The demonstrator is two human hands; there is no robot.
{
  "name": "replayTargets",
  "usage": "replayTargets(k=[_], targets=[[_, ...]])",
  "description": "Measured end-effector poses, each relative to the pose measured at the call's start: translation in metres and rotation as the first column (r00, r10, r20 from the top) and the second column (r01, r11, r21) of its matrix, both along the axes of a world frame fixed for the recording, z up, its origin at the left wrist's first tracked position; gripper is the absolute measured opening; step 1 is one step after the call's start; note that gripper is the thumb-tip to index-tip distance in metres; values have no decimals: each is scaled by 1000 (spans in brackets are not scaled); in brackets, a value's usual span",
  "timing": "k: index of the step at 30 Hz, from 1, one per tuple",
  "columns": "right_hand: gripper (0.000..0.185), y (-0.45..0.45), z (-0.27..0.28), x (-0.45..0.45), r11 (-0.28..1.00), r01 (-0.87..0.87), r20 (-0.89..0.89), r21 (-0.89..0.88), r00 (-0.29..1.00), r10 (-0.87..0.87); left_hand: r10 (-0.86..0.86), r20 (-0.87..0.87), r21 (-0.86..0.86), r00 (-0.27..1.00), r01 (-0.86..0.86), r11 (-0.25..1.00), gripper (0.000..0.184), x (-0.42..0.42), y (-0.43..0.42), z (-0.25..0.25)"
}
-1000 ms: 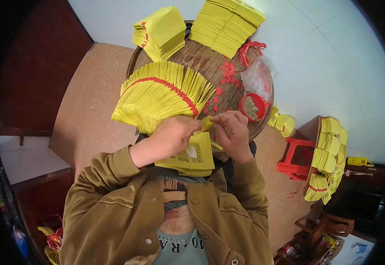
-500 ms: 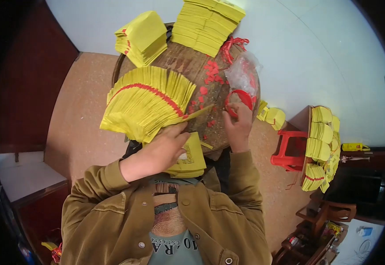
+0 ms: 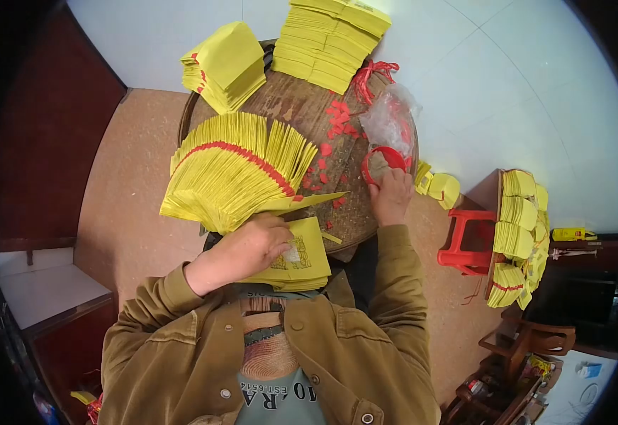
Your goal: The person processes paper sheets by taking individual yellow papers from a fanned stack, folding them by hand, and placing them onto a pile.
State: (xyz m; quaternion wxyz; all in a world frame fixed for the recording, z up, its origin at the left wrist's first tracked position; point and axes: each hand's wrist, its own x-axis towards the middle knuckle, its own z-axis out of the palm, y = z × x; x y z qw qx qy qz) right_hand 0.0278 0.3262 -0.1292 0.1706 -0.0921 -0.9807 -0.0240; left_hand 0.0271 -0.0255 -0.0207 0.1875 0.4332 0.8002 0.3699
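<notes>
My left hand (image 3: 252, 244) rests with curled fingers at the near edge of a stack of printed yellow paper (image 3: 312, 248) on my lap. Its fingertips are tucked out of sight, beside a small whitish patch. Just beyond it a thick fan of folded yellow papers (image 3: 217, 173) spreads over the table, crossed by a red band. One yellow flap sticks out to the right. My right hand (image 3: 392, 197) bends its fingers over the near rim of a red bowl (image 3: 367, 168) holding a greyish paste-like substance. Those fingertips are partly hidden.
Red paper bits (image 3: 337, 120) lie scattered on the round wooden table (image 3: 291, 99). Two yellow paper stacks (image 3: 330, 42) stand at the back, near red cords (image 3: 374, 74) and a clear plastic bag (image 3: 387, 124). A red stool (image 3: 458, 241) stands to the right, beside more yellow bundles (image 3: 514, 219).
My right hand has shifted from the bowl's left side to its near right rim. My left hand has drawn back slightly from the fan, its fingers more curled, uncovering more of the lap stack.
</notes>
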Motion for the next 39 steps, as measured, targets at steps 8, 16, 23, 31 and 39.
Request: replayTargets(k=[8,16,23,31,39], targets=[[34,-84,102,-3,401,-267,-116,-876,925,361,-72,-139,-12,988,71,997,17,3,1,-4],[31,-111,118,-27,218,-223,-40,-950,780,625,94,-631,84,770,-52,995,21,16,28,35],[28,-104,106,-9,150,-325,-203,-934,826,525,48,-284,-197,958,-107,975,16,8,21,15],[23,-105,100,55,460,-349,-33,-817,824,566,275,-37,199,961,-262,944,13,13,13,-5],[24,-115,120,66,471,-408,-218,-782,887,406,276,8,194,961,-272,943,12,8,12,4]])
